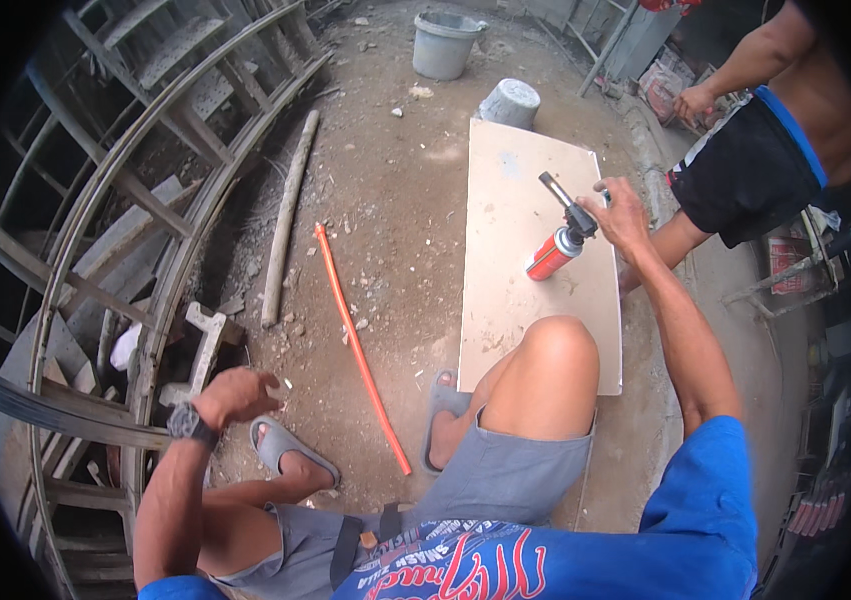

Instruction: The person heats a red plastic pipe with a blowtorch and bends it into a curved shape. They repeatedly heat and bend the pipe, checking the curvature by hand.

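A gas torch with a red canister and a dark metal nozzle stands on a beige board. My right hand is beside the torch head, its fingers bent together around a small teal thing I cannot make out. Whether the fingers touch the torch is hard to tell. My left hand, with a dark watch on the wrist, hovers above my left foot. It holds nothing, and its loosely bent fingers are apart. Between my feet, an orange pipe lies on the dirt, reaching away from me.
Along the left side lean curved metal frames. A wooden pole lies beyond the pipe. Farther off are a grey bucket and an overturned pail by the board. Another person in dark shorts is at the right.
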Demonstrator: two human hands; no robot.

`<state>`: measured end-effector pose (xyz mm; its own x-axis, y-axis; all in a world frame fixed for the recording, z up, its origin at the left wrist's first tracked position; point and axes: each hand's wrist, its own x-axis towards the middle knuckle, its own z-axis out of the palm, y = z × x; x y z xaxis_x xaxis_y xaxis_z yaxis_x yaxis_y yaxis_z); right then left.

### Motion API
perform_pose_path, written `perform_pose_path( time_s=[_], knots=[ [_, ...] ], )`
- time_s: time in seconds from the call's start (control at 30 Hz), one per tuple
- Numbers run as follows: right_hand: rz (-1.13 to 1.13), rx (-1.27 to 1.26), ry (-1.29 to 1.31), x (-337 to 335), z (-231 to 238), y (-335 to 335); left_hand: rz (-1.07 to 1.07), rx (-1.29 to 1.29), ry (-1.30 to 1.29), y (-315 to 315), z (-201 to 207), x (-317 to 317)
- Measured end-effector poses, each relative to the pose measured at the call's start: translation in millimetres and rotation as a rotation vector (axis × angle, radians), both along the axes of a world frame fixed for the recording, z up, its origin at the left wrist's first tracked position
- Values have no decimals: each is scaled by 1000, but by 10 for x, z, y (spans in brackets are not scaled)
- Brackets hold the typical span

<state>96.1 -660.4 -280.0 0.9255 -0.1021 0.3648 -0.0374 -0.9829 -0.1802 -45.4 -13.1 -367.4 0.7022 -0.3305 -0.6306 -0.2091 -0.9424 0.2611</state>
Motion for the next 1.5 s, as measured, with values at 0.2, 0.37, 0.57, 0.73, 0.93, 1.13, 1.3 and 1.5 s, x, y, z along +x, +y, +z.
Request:
perform_pose_path(
  time_s=[0.2, 0.37, 0.57, 0.73, 0.93, 1.13, 1.3, 1.5],
  knots=[
    [120, -29, 269, 87, -138, 29, -162, -235, 533, -842, 896, -1031],
    [71, 62, 324, 15, -134, 72, -87, -456, 759, -990, 857, -1036],
    [31, 84, 288, 70, 112, 503, -9, -579, 510, -1015, 1011, -892],
    [208, 180, 262, 91, 600, 1506, 88, -535, -345, -1207, 1396, -298],
    [500, 536, 202, -73, 902, 2667, 84, -657, -913, -1388, 1390, 194],
    [801, 854, 101, -313, 936, 3523, 412, -1216, -651, -1086, 1214, 269],
    [684, 987, 95, -306, 650, 3696, 475, -989, -714, -1058, 1169, 140],
    [572, 1066, 108, -374, 523, 3822, 557, -825, -747, -1048, 1196, 53]
  ],
)
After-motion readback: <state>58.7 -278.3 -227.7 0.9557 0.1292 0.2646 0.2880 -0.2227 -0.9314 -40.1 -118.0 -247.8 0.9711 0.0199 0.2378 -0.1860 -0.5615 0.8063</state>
